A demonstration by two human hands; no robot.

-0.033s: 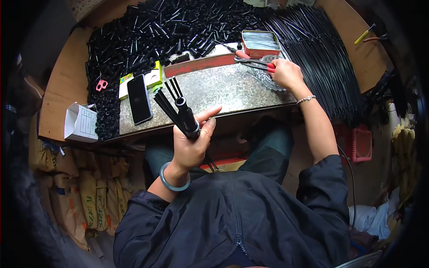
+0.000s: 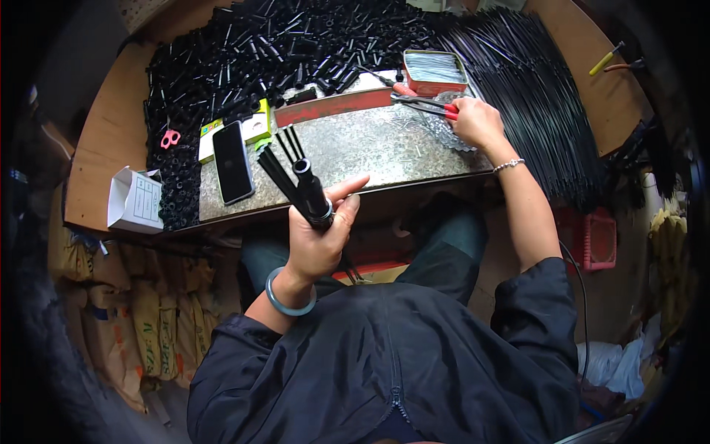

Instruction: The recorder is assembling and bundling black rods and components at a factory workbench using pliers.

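My left hand (image 2: pixel 318 240), fingers wrapped and index finger stretched out, grips a black tube (image 2: pixel 312 196) with an open round end. Several thin black rods (image 2: pixel 279 174) stick up beside the tube from the same grip. Over the right part of the worktop, my right hand (image 2: pixel 477 122) is closed on red-handled pliers (image 2: pixel 436 107). Their dark jaws point left, just in front of a red tin (image 2: pixel 435 72) full of thin silvery wires. Beneath that hand lies a clear, ridged dish (image 2: pixel 447 135), partly hidden, with fine wires around it.
Black tubular parts (image 2: pixel 281 44) heap across the back; long black rods (image 2: pixel 536 103) lie at right. A phone (image 2: pixel 233 163) rests against a yellow-green box (image 2: pixel 257 124). Pink scissors (image 2: pixel 170 138), a white carton (image 2: pixel 135 200) and a red strip (image 2: pixel 333 106) edge the speckled worktop (image 2: pixel 340 140).
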